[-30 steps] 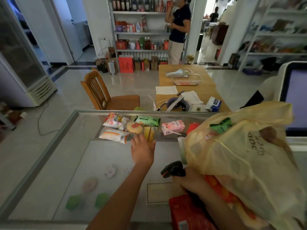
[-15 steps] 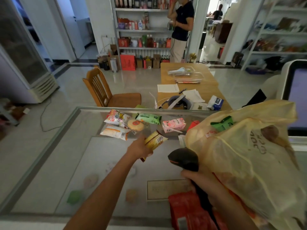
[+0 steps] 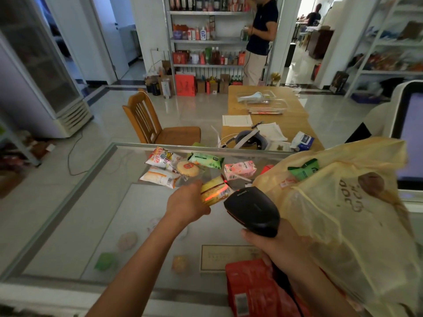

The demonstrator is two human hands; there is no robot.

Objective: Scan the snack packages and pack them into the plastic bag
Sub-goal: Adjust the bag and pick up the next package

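While we grip the small yellow wrapped snack package (image 3: 216,191) in our left hand (image 3: 186,205) above the glass-topped bench (image 3: 91,202), a red line glows across its barcode. Our right hand (image 3: 278,247) curls round the black plastic handheld scanner (image 3: 251,209), just beside the package. Beyond lie more wrapped snacks (image 3: 206,160) on the glass; the translucent yellow plastic bag (image 3: 343,225) bulges at right, packages inside.

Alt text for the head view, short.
The left hand holds a yellow snack package up to a black scanner gripped by the right hand, red scan light across its barcode. Other snack packages lie on the glass counter beyond, and a partly filled yellow plastic bag stands at the right.
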